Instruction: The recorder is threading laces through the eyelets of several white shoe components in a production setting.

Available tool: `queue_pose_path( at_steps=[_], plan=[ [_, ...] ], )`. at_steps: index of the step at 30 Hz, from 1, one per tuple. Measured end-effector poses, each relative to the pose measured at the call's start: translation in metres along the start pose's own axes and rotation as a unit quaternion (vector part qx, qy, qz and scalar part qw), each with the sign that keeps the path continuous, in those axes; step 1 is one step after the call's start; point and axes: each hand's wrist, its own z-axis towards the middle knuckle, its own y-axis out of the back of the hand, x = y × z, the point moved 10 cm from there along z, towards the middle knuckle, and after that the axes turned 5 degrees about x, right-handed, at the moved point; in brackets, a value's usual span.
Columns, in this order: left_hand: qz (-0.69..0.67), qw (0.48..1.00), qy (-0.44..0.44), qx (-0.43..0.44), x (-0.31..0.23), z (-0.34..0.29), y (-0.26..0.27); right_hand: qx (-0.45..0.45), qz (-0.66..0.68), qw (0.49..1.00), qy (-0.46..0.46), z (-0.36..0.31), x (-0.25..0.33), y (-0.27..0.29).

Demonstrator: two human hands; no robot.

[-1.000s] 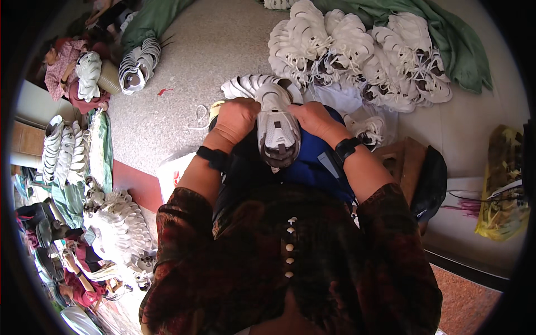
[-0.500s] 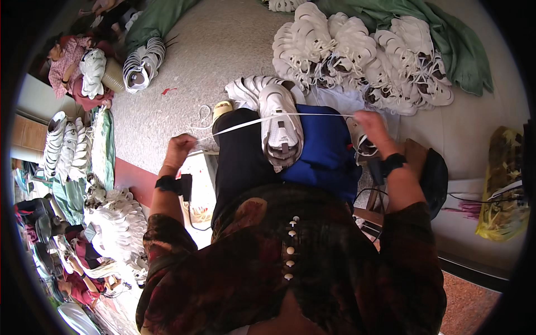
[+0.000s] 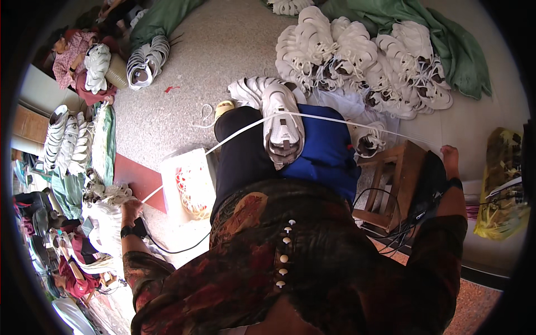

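A white shoe upper [image 3: 283, 128] lies across my lap between my knees, at the near end of a fanned row of uppers [image 3: 252, 91]. A long white shoelace [image 3: 243, 129] runs through it near its far end and stretches out to both sides. Out to the left, my left hand [image 3: 132, 209] is closed on one end of the lace. Far to the right, my right hand [image 3: 450, 158] is raised and closed round the other end, which looks thin there. Both arms are spread wide, and each wrist wears a black band.
White uppers with laces [image 3: 335, 50] are heaped at the far right beside green cloth [image 3: 458, 61]. Left of my knees stands a white box [image 3: 192, 184] of lace scraps. A wooden stool [image 3: 391, 184] with black cables is at my right. A person [image 3: 72, 61] sits far left.
Both hands have moved outward and back toward me, the left one lower left and the right one far right. The lace between them now spans much wider through the upper.
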Motion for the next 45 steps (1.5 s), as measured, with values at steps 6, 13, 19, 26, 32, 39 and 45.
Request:
queue_pose_path(
  at_steps=[6,13,19,26,32,39,45],
  plan=[
    [-0.552,0.686,0.474,0.012,0.015,-0.068,-0.067,-0.044,-0.300,0.951,0.057,-0.010,0.015,-0.031],
    [-0.893,0.402,0.193,-0.059,-0.106,0.150,0.142,0.363,0.374,0.850,-0.079,0.009,0.254,-0.224],
    [-0.872,0.477,-0.097,0.048,-0.199,0.273,0.366,0.337,0.416,0.834,0.134,0.023,0.435,-0.317],
    [-0.903,0.409,-0.105,-0.078,-0.200,0.336,0.365,0.161,0.481,0.860,0.054,0.048,0.422,-0.345],
    [-0.889,0.437,-0.093,-0.100,-0.200,0.330,0.368,0.017,0.208,0.957,0.199,0.036,0.455,-0.312],
    [-0.851,0.496,-0.071,-0.155,-0.194,0.325,0.377,0.136,0.190,0.958,0.165,0.048,0.454,-0.340],
    [-0.857,0.495,-0.038,-0.139,-0.212,0.308,0.397,0.001,0.089,0.978,0.188,0.024,0.470,-0.306]
  ],
)
